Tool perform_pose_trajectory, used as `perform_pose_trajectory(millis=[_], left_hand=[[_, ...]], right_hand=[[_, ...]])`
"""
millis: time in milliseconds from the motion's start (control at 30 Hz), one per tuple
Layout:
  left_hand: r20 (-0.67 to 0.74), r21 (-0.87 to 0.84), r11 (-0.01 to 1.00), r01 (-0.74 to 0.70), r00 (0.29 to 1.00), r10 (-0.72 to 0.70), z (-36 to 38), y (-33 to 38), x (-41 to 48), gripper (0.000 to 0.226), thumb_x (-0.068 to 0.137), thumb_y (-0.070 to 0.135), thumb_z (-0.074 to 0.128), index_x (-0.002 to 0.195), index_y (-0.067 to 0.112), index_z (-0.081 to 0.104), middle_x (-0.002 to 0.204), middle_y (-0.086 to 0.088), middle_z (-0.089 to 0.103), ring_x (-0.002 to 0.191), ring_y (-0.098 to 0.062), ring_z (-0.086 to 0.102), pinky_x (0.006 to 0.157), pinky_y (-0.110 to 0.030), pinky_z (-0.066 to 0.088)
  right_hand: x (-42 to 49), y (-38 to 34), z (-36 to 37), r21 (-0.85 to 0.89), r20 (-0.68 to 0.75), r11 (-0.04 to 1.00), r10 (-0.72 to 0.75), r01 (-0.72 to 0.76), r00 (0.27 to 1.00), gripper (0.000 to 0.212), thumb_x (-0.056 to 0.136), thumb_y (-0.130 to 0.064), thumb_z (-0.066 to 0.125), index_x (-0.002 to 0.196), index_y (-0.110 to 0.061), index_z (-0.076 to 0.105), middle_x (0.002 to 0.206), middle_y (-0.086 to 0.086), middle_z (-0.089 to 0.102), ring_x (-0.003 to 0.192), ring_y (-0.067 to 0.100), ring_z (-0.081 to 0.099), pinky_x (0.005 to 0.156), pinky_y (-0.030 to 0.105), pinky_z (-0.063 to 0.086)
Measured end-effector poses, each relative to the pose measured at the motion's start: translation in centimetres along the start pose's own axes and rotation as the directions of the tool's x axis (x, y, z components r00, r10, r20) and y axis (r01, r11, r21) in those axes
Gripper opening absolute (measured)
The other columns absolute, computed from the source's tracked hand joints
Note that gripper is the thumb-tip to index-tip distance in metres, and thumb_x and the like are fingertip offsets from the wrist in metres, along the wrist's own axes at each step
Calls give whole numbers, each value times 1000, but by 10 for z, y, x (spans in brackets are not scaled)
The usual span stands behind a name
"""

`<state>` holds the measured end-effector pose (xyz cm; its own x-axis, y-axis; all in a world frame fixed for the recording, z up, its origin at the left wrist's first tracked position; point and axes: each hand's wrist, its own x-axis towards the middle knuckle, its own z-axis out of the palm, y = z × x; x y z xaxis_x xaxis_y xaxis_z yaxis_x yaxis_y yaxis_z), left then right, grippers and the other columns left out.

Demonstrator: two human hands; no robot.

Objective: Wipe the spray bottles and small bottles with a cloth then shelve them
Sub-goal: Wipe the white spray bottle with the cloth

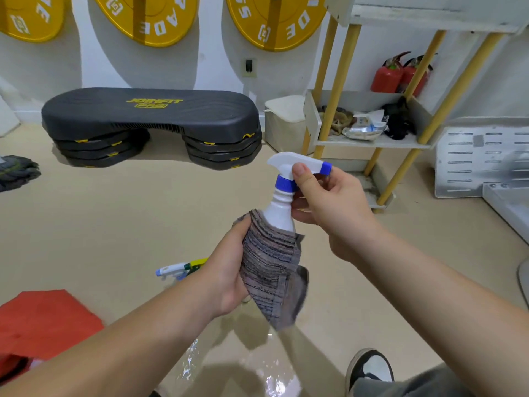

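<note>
Gym floor [143, 213]: shelf [372, 143] at 2 o'clock.
Right hand [335, 207]: I pinch spray bottle [279, 207] neck, steadying it.
Left hand [226, 279]: grips cloth [272, 270] round body, wiping.

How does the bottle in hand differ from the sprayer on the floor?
The held spray bottle is upright, its lower body wrapped in the cloth; the floor sprayer lies on its side. The held one has a blue collar and white body; the floor one shows green and yellow. Both have trigger heads.
</note>
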<state>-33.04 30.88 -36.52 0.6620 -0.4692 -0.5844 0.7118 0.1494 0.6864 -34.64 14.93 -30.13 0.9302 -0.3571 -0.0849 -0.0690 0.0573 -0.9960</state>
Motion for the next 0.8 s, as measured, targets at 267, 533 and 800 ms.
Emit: perform_pose_trajectory(millis=[267,533,800], left_hand=[[-294,283,957,-61,944,147,-13,0,9,32,108,28,49,111,1,66,98,-25,76,75,-33,74,65,-42,60],[-27,949,266,-170,797,604,-3,9,19,28,111,29,43,92,8,46,104,-31,66,97,-47,62,70,-38,34],[152,962,148,-229,901,407,7,-17,42,25,111,27,40,91,13,45,110,-26,66,86,-34,52,75,-33,35]], right_hand=[[-4,3,-5,-45,126,997,70,-65,990,22,91,-23,80,112,-18,75,90,-4,79,70,7,68,85,36,61],[-8,17,-35,-162,-6,984,68,-68,998,18,87,-19,84,104,-17,78,91,-5,79,72,2,70,66,19,55],[-16,57,-71,-191,-253,962,146,-197,956,25,88,-24,84,110,-16,76,83,-5,70,64,7,62,60,22,53]])
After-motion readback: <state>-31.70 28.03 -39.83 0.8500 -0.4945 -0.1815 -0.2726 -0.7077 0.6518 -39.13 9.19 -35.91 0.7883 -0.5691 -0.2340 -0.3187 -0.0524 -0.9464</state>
